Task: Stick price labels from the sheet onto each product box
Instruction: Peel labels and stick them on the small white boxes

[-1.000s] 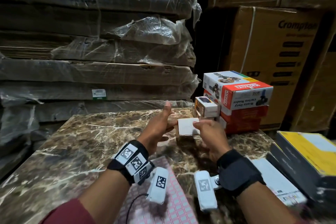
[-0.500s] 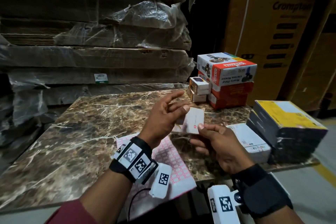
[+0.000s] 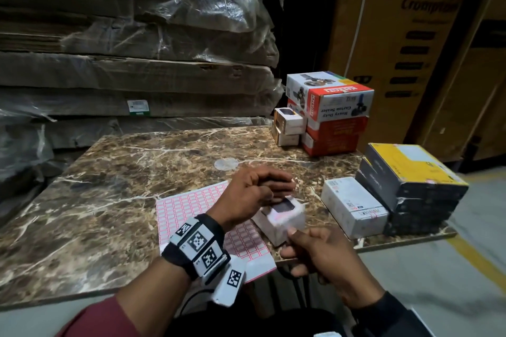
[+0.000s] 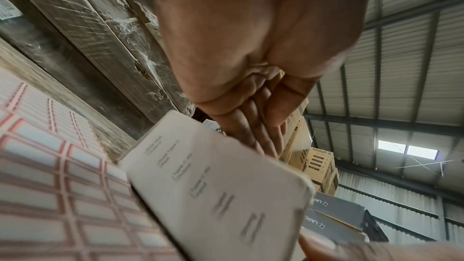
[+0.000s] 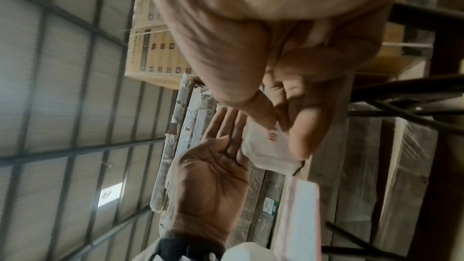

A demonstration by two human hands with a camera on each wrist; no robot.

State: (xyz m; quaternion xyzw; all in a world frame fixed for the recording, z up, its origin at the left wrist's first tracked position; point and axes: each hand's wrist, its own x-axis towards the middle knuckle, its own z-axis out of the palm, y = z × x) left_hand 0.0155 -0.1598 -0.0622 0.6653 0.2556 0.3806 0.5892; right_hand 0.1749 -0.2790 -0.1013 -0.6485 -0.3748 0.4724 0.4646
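Right hand point(image 3: 325, 252) is gripping a small white product box point(image 3: 282, 220) between thumb and curled fingers, holding it above the near worktop point(image 3: 109, 194) edge. Left hand point(image 3: 254, 194), fingers straight, is lying flat against the box's far side. Pink-gridded label sheet point(image 3: 191, 210) is lying on the worktop beneath the left wrist.

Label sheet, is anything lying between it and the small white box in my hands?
Nothing visible does. The small white box, held by the right hand, hangs just above the label sheet; the left hand is on the box's far side.
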